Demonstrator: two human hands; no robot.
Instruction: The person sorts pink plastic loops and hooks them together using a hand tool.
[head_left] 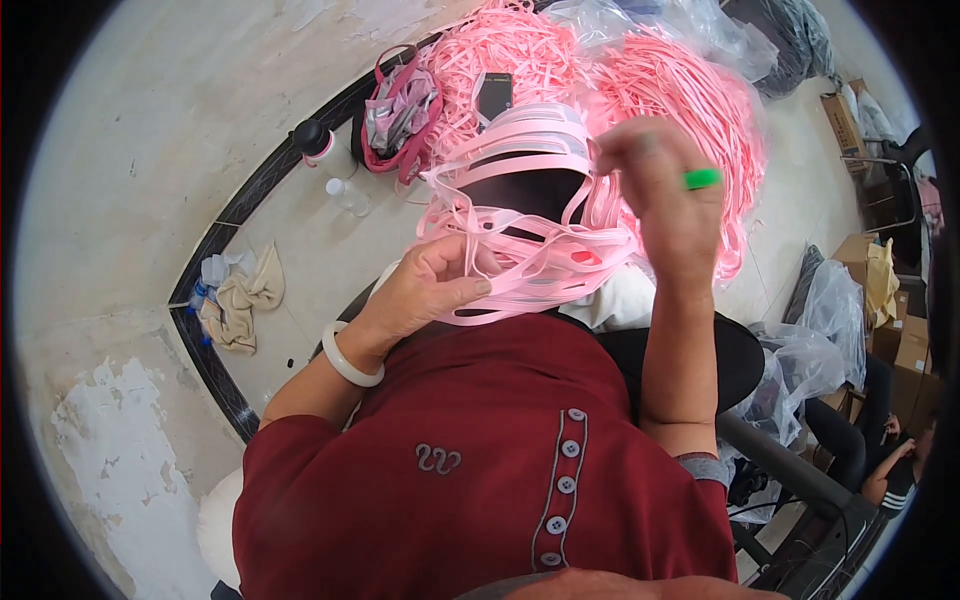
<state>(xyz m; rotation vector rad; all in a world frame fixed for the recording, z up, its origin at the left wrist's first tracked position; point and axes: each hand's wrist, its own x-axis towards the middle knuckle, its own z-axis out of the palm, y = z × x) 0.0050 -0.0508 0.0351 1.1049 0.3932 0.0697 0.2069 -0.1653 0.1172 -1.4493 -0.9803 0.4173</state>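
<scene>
Just in front of the maroon shirt [480, 400] lie bunched pink straps [592, 240], one strand pinched between the left hand's [428, 292] fingers; the right hand [675, 200], wearing a green band [703, 179], is raised at their right side, fingers bent, grip too blurred to tell; beyond, heaped pink strips [690, 110] lie near a pink-trimmed bag [400, 118]

The place looked like a small, makeshift workshop. Bulky heaps of narrow pink fabric strips [690, 115] covered much of the pale tiled floor [315, 235]. Along the right side, brown cardboard boxes [913, 347] and crumpled clear plastic bags [800, 355] crowded together near another person in dark clothing [888, 480]. The plain beige wall [170, 130] had patchy, worn paint.
</scene>
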